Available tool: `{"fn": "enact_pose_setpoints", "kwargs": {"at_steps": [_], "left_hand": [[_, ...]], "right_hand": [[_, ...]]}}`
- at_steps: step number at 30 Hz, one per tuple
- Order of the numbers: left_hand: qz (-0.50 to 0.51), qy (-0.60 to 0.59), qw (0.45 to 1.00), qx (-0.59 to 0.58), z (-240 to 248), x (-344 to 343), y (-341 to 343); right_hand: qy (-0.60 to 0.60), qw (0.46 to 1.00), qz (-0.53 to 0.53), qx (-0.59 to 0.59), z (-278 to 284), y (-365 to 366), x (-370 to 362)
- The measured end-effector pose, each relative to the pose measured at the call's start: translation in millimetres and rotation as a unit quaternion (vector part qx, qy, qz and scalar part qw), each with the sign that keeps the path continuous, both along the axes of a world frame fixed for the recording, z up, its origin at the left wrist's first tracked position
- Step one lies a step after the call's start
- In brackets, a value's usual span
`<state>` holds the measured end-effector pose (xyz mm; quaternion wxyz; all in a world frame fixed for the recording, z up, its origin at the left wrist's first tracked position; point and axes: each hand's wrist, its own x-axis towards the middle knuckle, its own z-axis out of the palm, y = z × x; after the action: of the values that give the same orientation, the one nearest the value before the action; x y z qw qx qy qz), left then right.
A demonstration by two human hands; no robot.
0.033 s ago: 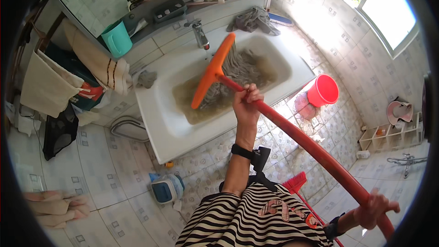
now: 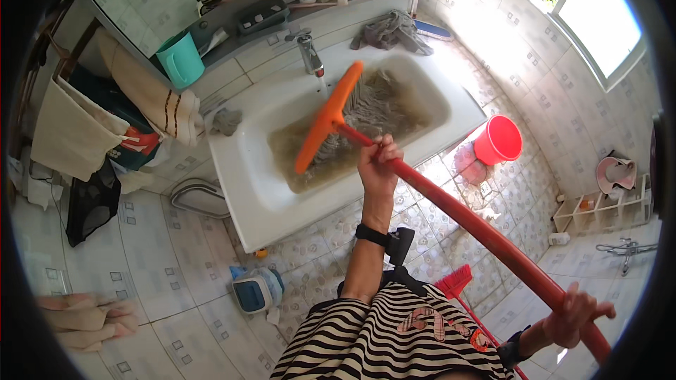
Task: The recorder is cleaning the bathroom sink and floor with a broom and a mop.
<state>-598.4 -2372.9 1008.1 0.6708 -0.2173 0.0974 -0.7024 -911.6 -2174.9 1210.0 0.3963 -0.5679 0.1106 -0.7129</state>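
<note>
A mop with an orange head bar and grey strands lies in a white sink filled with murky brown water. Its long red handle runs from the sink down to the lower right. My left hand, with a dark watch on the wrist, grips the handle just behind the mop head, at the sink's front rim. My right hand holds the handle near its far end, low on the right.
A faucet stands behind the sink, with a grey cloth and a teal cup on the ledge. A red bucket sits on the tiled floor to the right. Towels hang left. A blue-white device and a red broom lie by my feet.
</note>
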Motion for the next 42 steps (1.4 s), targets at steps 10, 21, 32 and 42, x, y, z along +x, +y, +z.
{"fn": "enact_pose_setpoints", "kwargs": {"at_steps": [10, 21, 32, 42], "left_hand": [[-0.045, -0.089, 0.988, 0.122, -16.2, 23.6, 6.5], [-0.024, -0.322, 0.945, -0.056, 151.8, -42.6, 32.8], [-0.027, -0.358, 0.932, 0.041, 75.9, -37.8, 22.7], [-0.102, -0.271, 0.933, 0.213, -42.8, -34.0, -14.4]], "right_hand": [[-0.053, 0.984, -0.114, 0.127, 5.4, -23.5, 30.3], [-0.430, 0.899, -0.066, 0.050, -30.0, 44.8, -91.2], [-0.321, 0.929, -0.128, 0.132, -17.7, 17.4, -77.8], [0.011, 0.992, -0.083, 0.091, 7.0, -49.8, 13.0]]}}
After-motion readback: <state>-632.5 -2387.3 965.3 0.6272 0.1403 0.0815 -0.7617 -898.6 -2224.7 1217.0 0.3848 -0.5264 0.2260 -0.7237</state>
